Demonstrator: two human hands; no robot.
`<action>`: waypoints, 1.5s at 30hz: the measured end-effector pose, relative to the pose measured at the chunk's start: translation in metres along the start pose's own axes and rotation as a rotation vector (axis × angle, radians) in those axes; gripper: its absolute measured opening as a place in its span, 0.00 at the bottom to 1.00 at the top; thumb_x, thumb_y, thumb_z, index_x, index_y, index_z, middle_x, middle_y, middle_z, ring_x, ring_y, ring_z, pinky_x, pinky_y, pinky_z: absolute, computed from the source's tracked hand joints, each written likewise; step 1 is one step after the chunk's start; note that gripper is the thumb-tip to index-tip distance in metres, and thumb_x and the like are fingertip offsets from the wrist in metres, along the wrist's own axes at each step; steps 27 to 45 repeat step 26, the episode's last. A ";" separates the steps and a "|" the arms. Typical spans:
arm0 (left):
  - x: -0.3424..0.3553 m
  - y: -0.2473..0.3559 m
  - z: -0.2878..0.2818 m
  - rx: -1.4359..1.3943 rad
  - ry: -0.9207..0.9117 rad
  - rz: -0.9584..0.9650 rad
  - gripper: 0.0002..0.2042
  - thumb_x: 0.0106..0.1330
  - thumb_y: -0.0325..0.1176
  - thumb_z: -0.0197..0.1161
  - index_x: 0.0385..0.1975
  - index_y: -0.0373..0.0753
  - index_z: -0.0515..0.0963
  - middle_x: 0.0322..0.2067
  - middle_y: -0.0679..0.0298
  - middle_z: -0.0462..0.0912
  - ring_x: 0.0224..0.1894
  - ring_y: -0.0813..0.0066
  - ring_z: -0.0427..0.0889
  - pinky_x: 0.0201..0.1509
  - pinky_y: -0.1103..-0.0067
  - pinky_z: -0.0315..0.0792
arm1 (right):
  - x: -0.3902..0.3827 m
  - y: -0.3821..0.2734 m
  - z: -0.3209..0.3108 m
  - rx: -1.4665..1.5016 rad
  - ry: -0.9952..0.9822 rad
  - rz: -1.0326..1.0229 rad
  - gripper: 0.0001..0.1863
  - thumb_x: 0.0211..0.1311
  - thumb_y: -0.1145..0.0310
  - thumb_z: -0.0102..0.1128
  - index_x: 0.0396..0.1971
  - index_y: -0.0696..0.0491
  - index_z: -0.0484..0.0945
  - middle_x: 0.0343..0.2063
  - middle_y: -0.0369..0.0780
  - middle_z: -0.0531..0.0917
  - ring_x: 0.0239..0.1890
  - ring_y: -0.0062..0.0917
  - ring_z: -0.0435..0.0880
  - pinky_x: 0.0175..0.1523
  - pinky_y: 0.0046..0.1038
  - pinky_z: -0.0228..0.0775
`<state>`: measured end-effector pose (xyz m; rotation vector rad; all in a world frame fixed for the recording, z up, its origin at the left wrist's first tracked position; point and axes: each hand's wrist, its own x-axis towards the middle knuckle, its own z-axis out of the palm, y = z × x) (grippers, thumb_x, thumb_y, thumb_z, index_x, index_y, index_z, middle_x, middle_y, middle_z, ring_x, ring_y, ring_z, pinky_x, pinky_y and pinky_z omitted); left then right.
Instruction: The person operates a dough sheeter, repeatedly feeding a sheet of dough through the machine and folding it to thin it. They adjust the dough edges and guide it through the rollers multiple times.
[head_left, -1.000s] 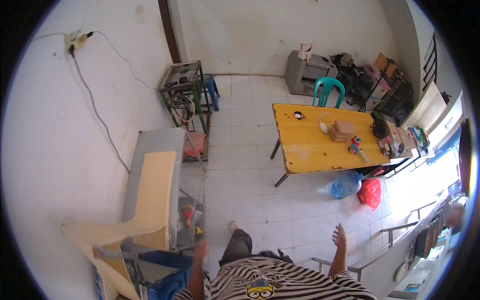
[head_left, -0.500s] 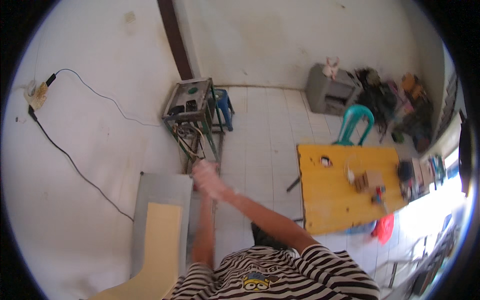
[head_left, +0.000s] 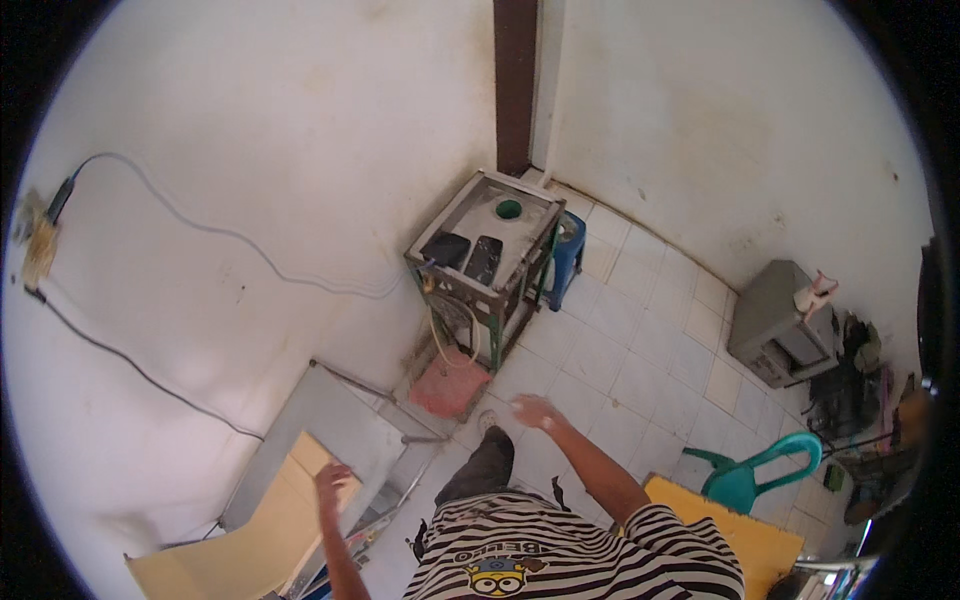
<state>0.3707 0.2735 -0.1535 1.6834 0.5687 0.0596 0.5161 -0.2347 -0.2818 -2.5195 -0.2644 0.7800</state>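
Note:
My left hand (head_left: pixel 333 484) hangs over the edge of a cream-coloured sheet (head_left: pixel 225 545) lying on a grey table (head_left: pixel 348 412); its fingers are loosely apart and nothing shows in them. I cannot tell whether it touches the sheet. Out in front, above the tiled floor, my right hand (head_left: pixel 538 411) is held away from my body, slightly blurred, with loose fingers and no object in it. Ahead stands a green-legged metal stand (head_left: pixel 525 240). Two dark flat objects and a green round opening are on its top. A red cloth-like piece (head_left: pixel 450 384) lies at its foot.
A blue stool (head_left: pixel 568 262) stands beside the stand. At right are a green plastic chair (head_left: pixel 735 488), a yellow table (head_left: pixel 690 505) and an old grey television (head_left: pixel 780 325). A black cable (head_left: pixel 135 355) runs along the left wall down to the grey table.
My hands were together in front of me; now they are apart, the left over the cream sheet, the right over the floor. The view has turned left and the stand is nearer.

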 end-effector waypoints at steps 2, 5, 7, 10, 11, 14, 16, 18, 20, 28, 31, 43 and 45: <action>0.048 0.024 0.100 0.049 -0.229 -0.033 0.14 0.73 0.40 0.53 0.47 0.39 0.79 0.40 0.64 0.87 0.40 0.76 0.85 0.41 0.78 0.74 | 0.000 0.070 -0.014 -0.277 -0.091 0.327 0.29 0.62 0.49 0.55 0.60 0.48 0.75 0.60 0.46 0.77 0.66 0.43 0.69 0.69 0.50 0.57; 0.121 0.077 0.258 0.312 -0.417 0.394 0.19 0.66 0.44 0.64 0.44 0.32 0.80 0.38 0.55 0.86 0.42 0.58 0.84 0.48 0.69 0.75 | -0.034 0.157 -0.054 0.167 -0.019 0.438 0.31 0.60 0.45 0.60 0.56 0.51 0.78 0.59 0.46 0.78 0.66 0.42 0.70 0.68 0.46 0.61; 0.164 0.117 0.350 0.525 -0.410 0.557 0.19 0.64 0.39 0.62 0.51 0.36 0.77 0.50 0.50 0.80 0.55 0.51 0.78 0.60 0.64 0.70 | -0.049 0.190 -0.077 0.262 0.102 0.531 0.29 0.60 0.47 0.62 0.53 0.53 0.81 0.55 0.47 0.81 0.61 0.43 0.76 0.65 0.42 0.66; 0.227 0.158 0.455 0.750 -0.389 0.640 0.25 0.66 0.43 0.63 0.58 0.34 0.71 0.57 0.46 0.73 0.59 0.46 0.73 0.61 0.59 0.70 | -0.088 0.230 -0.100 0.206 0.390 0.660 0.23 0.63 0.51 0.61 0.48 0.54 0.83 0.41 0.50 0.86 0.48 0.42 0.85 0.52 0.41 0.76; 0.246 0.166 0.484 0.874 -0.370 0.577 0.28 0.65 0.44 0.64 0.60 0.33 0.69 0.59 0.46 0.71 0.60 0.47 0.72 0.61 0.60 0.70 | -0.089 0.245 -0.108 0.326 0.396 0.701 0.21 0.63 0.53 0.61 0.47 0.54 0.83 0.40 0.49 0.87 0.46 0.41 0.86 0.50 0.40 0.77; 0.296 0.169 0.547 1.157 -0.324 0.401 0.36 0.62 0.47 0.67 0.63 0.29 0.63 0.62 0.47 0.66 0.62 0.48 0.70 0.62 0.62 0.71 | -0.092 0.288 -0.121 0.693 0.369 0.779 0.20 0.64 0.55 0.61 0.45 0.57 0.84 0.42 0.49 0.87 0.42 0.42 0.87 0.47 0.37 0.79; 0.321 0.164 0.575 1.267 -0.347 0.218 0.41 0.59 0.50 0.69 0.64 0.27 0.61 0.62 0.48 0.65 0.63 0.49 0.70 0.62 0.63 0.71 | -0.080 0.324 -0.131 0.611 0.296 0.785 0.21 0.64 0.53 0.61 0.45 0.56 0.84 0.42 0.48 0.87 0.42 0.41 0.87 0.49 0.38 0.78; 0.333 0.152 0.585 1.263 -0.305 0.172 0.43 0.56 0.52 0.71 0.63 0.27 0.61 0.60 0.49 0.66 0.62 0.50 0.70 0.62 0.62 0.72 | -0.069 0.362 -0.139 0.514 0.261 0.752 0.23 0.63 0.51 0.61 0.45 0.56 0.84 0.42 0.47 0.87 0.41 0.40 0.87 0.51 0.38 0.78; 0.339 0.149 0.597 1.247 -0.248 0.139 0.44 0.52 0.51 0.74 0.63 0.28 0.62 0.59 0.49 0.67 0.62 0.51 0.70 0.63 0.61 0.71 | -0.032 0.390 -0.156 0.409 0.260 0.697 0.24 0.63 0.50 0.62 0.45 0.56 0.84 0.40 0.47 0.87 0.41 0.39 0.88 0.51 0.38 0.78; 0.339 0.186 0.601 1.172 -0.345 -0.099 0.48 0.50 0.46 0.76 0.68 0.32 0.58 0.68 0.51 0.58 0.65 0.51 0.67 0.67 0.57 0.67 | 0.081 0.389 -0.331 0.215 0.022 0.543 0.35 0.59 0.40 0.66 0.59 0.49 0.77 0.47 0.46 0.86 0.61 0.22 0.78 0.66 0.23 0.64; 0.339 0.186 0.601 1.172 -0.345 -0.099 0.48 0.50 0.46 0.76 0.68 0.32 0.58 0.68 0.51 0.58 0.65 0.51 0.67 0.67 0.57 0.67 | 0.081 0.389 -0.331 0.215 0.022 0.543 0.35 0.59 0.40 0.66 0.59 0.49 0.77 0.47 0.46 0.86 0.61 0.22 0.78 0.66 0.23 0.64; 0.339 0.186 0.601 1.172 -0.345 -0.099 0.48 0.50 0.46 0.76 0.68 0.32 0.58 0.68 0.51 0.58 0.65 0.51 0.67 0.67 0.57 0.67 | 0.081 0.389 -0.331 0.215 0.022 0.543 0.35 0.59 0.40 0.66 0.59 0.49 0.77 0.47 0.46 0.86 0.61 0.22 0.78 0.66 0.23 0.64; 0.339 0.186 0.601 1.172 -0.345 -0.099 0.48 0.50 0.46 0.76 0.68 0.32 0.58 0.68 0.51 0.58 0.65 0.51 0.67 0.67 0.57 0.67 | 0.081 0.389 -0.331 0.215 0.022 0.543 0.35 0.59 0.40 0.66 0.59 0.49 0.77 0.47 0.46 0.86 0.61 0.22 0.78 0.66 0.23 0.64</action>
